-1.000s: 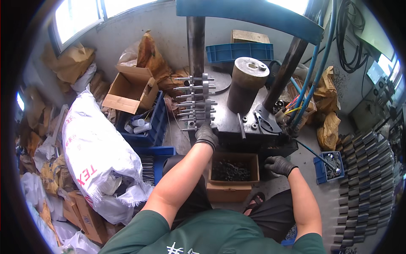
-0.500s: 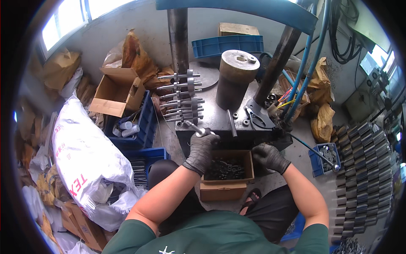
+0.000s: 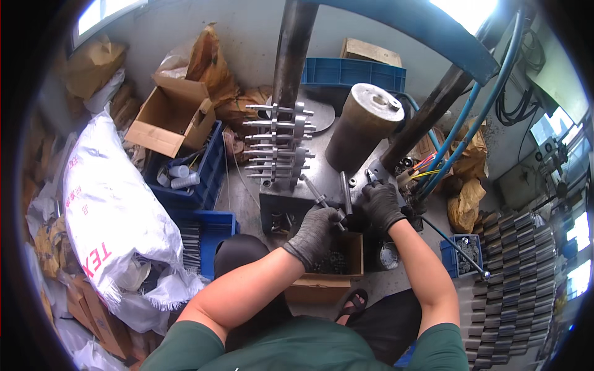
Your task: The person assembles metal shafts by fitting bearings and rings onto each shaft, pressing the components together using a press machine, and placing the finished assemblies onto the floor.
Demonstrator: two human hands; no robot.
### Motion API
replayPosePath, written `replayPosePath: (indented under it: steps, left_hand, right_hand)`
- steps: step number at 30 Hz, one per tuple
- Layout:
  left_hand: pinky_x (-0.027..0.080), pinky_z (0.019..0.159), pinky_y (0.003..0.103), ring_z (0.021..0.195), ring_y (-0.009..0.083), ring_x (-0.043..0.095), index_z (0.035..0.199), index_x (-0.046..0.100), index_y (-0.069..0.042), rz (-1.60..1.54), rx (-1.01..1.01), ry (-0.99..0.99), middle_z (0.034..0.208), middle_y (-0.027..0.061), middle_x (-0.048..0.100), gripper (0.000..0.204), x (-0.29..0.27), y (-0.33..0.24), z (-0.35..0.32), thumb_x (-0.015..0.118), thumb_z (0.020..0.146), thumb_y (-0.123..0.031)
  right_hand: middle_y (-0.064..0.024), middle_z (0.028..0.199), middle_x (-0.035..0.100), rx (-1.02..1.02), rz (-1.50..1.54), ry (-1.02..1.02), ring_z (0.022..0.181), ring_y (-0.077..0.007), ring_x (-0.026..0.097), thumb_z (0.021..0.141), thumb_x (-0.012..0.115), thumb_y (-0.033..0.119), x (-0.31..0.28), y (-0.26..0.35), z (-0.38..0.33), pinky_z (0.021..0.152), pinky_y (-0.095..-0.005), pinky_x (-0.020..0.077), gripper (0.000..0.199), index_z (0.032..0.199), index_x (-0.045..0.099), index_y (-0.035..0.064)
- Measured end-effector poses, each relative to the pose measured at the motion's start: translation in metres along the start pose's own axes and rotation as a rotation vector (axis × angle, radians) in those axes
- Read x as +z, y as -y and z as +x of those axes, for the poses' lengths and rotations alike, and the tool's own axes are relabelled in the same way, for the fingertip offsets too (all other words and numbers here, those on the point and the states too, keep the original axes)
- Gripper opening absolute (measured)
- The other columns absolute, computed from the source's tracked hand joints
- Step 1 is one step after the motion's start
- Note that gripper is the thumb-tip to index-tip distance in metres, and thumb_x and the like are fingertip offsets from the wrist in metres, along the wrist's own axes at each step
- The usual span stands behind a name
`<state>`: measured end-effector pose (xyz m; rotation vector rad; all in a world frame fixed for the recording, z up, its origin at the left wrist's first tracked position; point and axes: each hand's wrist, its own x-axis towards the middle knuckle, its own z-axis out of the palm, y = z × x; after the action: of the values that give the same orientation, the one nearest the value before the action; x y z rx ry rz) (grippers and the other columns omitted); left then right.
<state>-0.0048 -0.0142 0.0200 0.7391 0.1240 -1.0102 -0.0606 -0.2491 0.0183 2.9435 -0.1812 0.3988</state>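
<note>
My gloved left hand (image 3: 315, 234) is closed around a slim metal shaft (image 3: 314, 191) with a collar on it, tilted at the front edge of the metal bench (image 3: 309, 161). At the bench's right side, my gloved right hand (image 3: 382, 205) is closed over a pair of pliers (image 3: 371, 176); only its tip shows past the fingers. Between the hands a loose steel rod (image 3: 346, 191) stands out over the bench edge, beside a small metal ring (image 3: 352, 182). Several shafts with round discs (image 3: 278, 151) lie in a row at the bench's left.
A thick metal cylinder (image 3: 359, 136) stands on the bench between two posts. Below is a cardboard box (image 3: 354, 253) of small dark parts. Blue crates (image 3: 213, 164) and a white sack (image 3: 117, 204) are at left; stacked metal pieces (image 3: 516, 278) and a blue bin (image 3: 450, 258) at right.
My right hand has moved up from beside the cardboard box onto the pliers that lay on the bench. My left hand has lowered with the shaft, and the view has shifted.
</note>
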Motion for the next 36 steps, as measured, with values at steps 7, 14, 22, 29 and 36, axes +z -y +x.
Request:
replayPosePath:
  steps: [7,14,22,29,36]
  left_hand:
    - [0.055,0.071,0.037,0.083,0.0238,0.064,0.109,0.058,-0.005,0.112,-0.004,0.029,0.091,0.0096,0.061,0.027,0.016,0.0,-0.009,0.063,0.082,-0.003]
    - [0.055,0.069,0.033,0.077,0.0179,0.062,0.113,0.059,-0.006,0.089,-0.108,0.066,0.091,0.0057,0.062,0.03,0.024,-0.002,-0.012,0.066,0.084,-0.005]
    - [0.054,0.067,0.03,0.076,0.0152,0.061,0.111,0.06,-0.009,0.116,-0.092,0.08,0.091,0.003,0.061,0.026,0.025,0.009,-0.009,0.068,0.086,-0.008]
    - [0.053,0.071,0.031,0.081,0.0149,0.06,0.112,0.058,-0.011,0.196,-0.068,0.082,0.092,0.002,0.061,0.026,0.021,0.014,0.001,0.068,0.088,-0.007]
    - [0.055,0.078,0.033,0.089,0.0197,0.064,0.117,0.059,-0.008,0.063,-0.039,0.184,0.094,0.0039,0.062,0.026,0.02,0.01,0.007,0.063,0.092,-0.006]
  right_hand:
    - [-0.0185,0.106,0.07,0.06,0.211,-0.024,0.103,-0.0383,0.064,0.084,0.076,0.024,-0.017,-0.011,0.016,0.096,-0.0474,0.05,0.024,0.099,0.075,0.0057]
    - [-0.0113,0.105,0.067,0.014,0.561,-0.743,0.093,-0.0219,0.068,0.092,0.07,0.002,-0.088,-0.046,0.066,0.084,-0.0342,0.0554,0.013,0.105,0.073,0.0026]
    - [-0.0134,0.105,0.074,0.154,0.351,-0.707,0.093,-0.024,0.074,0.092,0.075,0.017,-0.127,-0.08,0.153,0.087,-0.0331,0.0566,0.022,0.108,0.077,0.0025]
    - [-0.0169,0.113,0.076,0.367,0.433,-0.469,0.101,-0.0276,0.075,0.093,0.073,0.034,-0.121,-0.078,0.164,0.095,-0.0373,0.0563,0.036,0.114,0.078,0.0049]
    - [-0.0169,0.116,0.074,0.294,0.218,-0.504,0.111,-0.0374,0.067,0.092,0.071,0.033,-0.138,-0.069,0.154,0.103,-0.0427,0.0519,0.034,0.116,0.077,0.0085]
